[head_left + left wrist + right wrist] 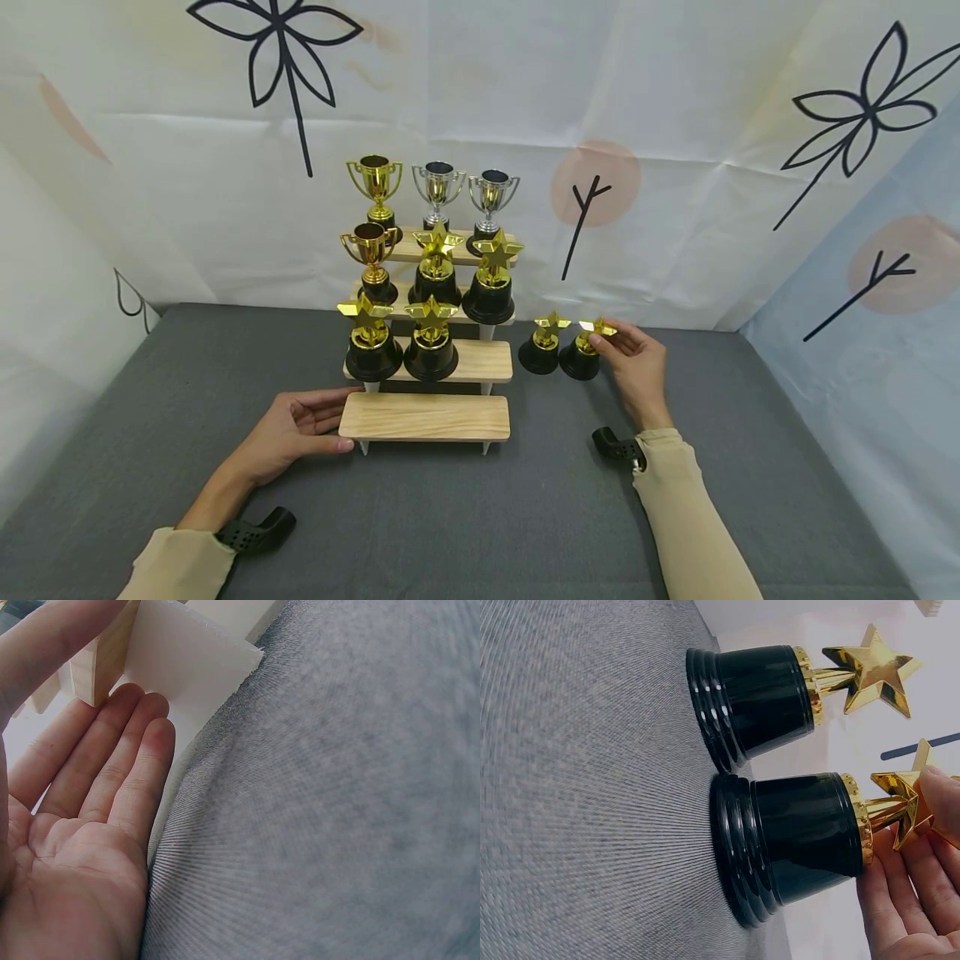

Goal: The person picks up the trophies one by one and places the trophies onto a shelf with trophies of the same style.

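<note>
The left hand [303, 427], fingers extended, is at the left edge of the wooden stand [424, 415], perhaps to steady it, while the right hand [637, 367], well apart, pinches the rightmost trophy [579, 362] by its golden star [596, 326], probably the easiest grip, near the far edge of the counter [450, 525].

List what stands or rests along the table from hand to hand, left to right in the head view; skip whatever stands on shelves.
Left hand, tiered stand with pale wooden shelves, gold star trophy with a round black base, matching gold-and-black star trophy, right hand.
</note>
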